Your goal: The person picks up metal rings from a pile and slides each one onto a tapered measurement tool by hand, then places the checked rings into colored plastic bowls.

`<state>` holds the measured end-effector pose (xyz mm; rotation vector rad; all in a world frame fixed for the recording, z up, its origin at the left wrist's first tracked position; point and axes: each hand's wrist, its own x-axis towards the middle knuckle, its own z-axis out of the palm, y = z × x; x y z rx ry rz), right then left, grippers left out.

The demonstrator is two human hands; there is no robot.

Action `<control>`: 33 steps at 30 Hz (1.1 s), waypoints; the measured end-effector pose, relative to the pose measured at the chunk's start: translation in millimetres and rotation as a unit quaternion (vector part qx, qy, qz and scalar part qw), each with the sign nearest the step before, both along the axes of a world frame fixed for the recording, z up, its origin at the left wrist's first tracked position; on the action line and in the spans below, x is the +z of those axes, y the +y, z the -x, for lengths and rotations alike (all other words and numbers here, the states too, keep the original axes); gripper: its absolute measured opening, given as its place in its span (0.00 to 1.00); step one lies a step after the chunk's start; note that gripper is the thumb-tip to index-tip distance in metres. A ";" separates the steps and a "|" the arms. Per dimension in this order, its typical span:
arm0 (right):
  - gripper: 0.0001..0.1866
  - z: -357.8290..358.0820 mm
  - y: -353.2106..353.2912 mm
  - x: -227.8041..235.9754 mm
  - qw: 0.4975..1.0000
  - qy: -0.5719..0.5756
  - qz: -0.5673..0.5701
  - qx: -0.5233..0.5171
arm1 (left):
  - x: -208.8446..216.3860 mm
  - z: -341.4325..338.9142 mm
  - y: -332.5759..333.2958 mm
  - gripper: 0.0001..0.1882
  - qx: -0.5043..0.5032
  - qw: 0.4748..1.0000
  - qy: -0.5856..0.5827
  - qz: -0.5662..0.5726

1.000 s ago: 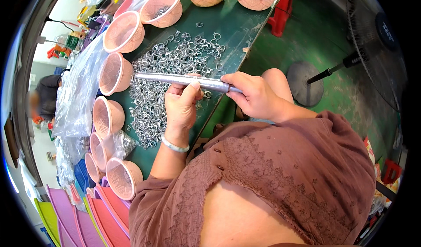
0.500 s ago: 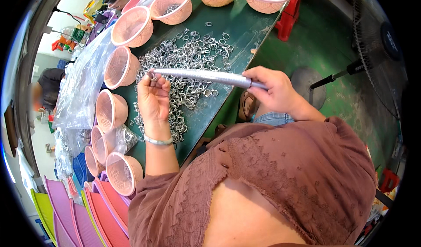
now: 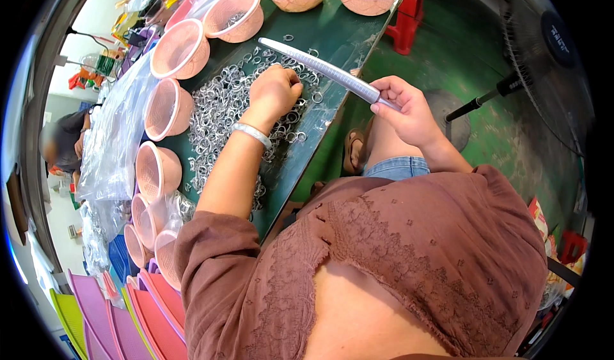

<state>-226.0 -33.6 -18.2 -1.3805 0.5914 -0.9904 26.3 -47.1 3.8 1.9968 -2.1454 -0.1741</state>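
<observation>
Head view, and closest of all is the person's brown top [image 3: 409,245], with the two bare forearms reaching out beyond it. The right hand [image 3: 409,110] is closed around the handle of a tapered metal rod [image 3: 326,70], which slants up and leftward, its thin end over the far side of the ring pile [image 3: 220,110]. The left hand [image 3: 272,91], a pale bracelet [image 3: 252,134] at its wrist, is down at those rings with its fingers curled; from where I stand I can't tell whether it has pinched one.

To do this well, I'd say, keep the rod steady with its tip free, lift a single ring cleanly from its tangled neighbours, and turn its opening toward the thin end so it slips on square, without forcing.

All those loose silvery rings lie spread on a green table [image 3: 345,31], scuffed along its edge. Pink baskets [image 3: 157,168] line its far side, some with metal pieces in the bottom, and clear plastic sheeting [image 3: 115,136] lies behind them. Off to the right, a standing fan [image 3: 531,72] rises from the worn green floor [image 3: 473,46]; a red stool [image 3: 406,24] stands by the table's corner. Farther off, at the left, sits another person in dark clothing [image 3: 71,130].
</observation>
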 end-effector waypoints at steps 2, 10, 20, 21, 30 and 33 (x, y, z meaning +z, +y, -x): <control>0.14 2.6 0.2 -2.1 1.000 -0.001 -0.003 -0.003 | -1.5 -3.7 -4.2 0.10 0.004 0.998 0.056 0.014; 0.14 4.1 -1.2 -4.8 1.000 0.019 -0.005 -0.008 | 16.9 -59.5 2.3 0.07 0.118 0.514 0.834 -0.162; 0.15 -10.0 7.7 5.8 0.990 0.110 0.078 0.030 | 8.8 -63.0 29.1 0.06 0.043 0.478 0.875 -0.064; 0.15 -10.2 8.2 8.7 0.986 0.134 0.101 0.025 | 9.3 -63.7 31.1 0.09 0.035 0.492 0.868 -0.057; 0.16 -28.1 18.1 16.2 0.912 0.196 0.345 -0.104 | 6.0 -34.3 48.1 0.15 -0.016 0.585 0.806 -0.086; 0.17 -39.6 22.3 25.3 0.869 0.226 0.415 -0.143 | -0.9 -20.3 55.1 0.16 -0.055 0.556 0.821 -0.121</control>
